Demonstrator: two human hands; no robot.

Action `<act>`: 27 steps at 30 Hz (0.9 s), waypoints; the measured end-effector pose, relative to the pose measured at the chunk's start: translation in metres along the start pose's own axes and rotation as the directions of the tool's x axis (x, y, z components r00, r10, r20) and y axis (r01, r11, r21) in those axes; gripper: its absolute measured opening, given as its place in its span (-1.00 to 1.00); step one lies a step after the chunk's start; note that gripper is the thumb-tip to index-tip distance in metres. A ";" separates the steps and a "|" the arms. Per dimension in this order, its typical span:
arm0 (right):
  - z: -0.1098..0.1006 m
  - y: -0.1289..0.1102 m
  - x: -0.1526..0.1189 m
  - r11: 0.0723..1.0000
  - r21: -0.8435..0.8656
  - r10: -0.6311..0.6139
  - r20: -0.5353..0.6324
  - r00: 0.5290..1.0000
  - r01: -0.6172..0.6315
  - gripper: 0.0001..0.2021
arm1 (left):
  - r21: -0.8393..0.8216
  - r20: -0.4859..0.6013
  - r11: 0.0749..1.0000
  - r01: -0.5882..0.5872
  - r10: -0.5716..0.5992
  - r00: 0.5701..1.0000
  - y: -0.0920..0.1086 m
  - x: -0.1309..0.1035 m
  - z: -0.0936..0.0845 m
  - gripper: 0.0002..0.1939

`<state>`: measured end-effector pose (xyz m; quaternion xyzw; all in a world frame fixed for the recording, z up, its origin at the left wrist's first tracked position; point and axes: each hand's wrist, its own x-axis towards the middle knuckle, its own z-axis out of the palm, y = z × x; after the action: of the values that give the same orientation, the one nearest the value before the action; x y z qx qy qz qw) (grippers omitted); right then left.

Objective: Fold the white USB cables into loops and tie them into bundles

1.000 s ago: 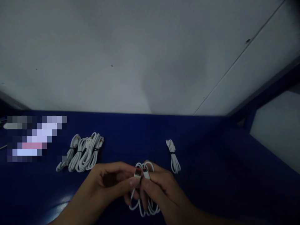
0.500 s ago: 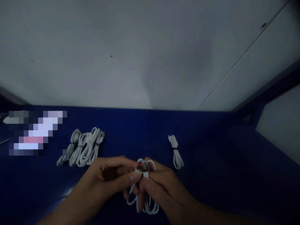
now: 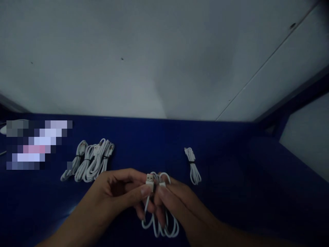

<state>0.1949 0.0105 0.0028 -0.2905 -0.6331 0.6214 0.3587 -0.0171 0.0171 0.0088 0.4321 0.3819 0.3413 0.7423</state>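
A looped white cable (image 3: 175,229) is held between both hands at the bottom centre, over the blue table. My left hand (image 3: 128,193) pinches its USB plug (image 3: 149,181) between thumb and fingers, metal end up. My right hand (image 3: 177,199) is closed on the other end's small connector (image 3: 162,184) and on the loops beside it. The two connectors stand side by side, slightly apart. Loops hang below the fingers, and part of the coil is hidden behind them.
Several bundled white cables (image 3: 88,163) lie left of centre on the blue table (image 3: 149,140). One tied bundle (image 3: 192,166) lies right of centre. At the far left is a pixelated bright object (image 3: 38,145). A pale wall (image 3: 128,85) rises behind the table.
The USB plug in my left hand has turned upright, its face now toward the camera, and has parted a little from the other connector. The hanging loops have shifted slightly right.
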 end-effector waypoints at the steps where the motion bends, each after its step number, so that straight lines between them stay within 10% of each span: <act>1: 0.000 0.000 0.000 1.000 -0.017 0.001 -0.019 1.000 -0.001 -0.47 | -0.012 0.001 1.000 -0.004 0.004 1.000 0.001 0.000 0.001 -0.90; 18: 0.005 -0.001 -0.010 0.976 -0.010 0.216 -0.140 0.966 -0.219 -0.44 | -0.057 0.023 0.998 0.014 -0.012 1.000 -0.001 -0.003 0.001 -0.85; 27: 0.007 -0.002 -0.003 0.993 0.040 0.112 -0.147 0.983 -0.107 -0.47 | 0.023 0.023 0.999 0.038 -0.039 0.999 0.002 -0.003 0.000 -0.87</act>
<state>0.1911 0.0038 0.0044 -0.3646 -0.5776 0.6268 0.3750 -0.0183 0.0154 0.0111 0.4370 0.3852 0.3176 0.7482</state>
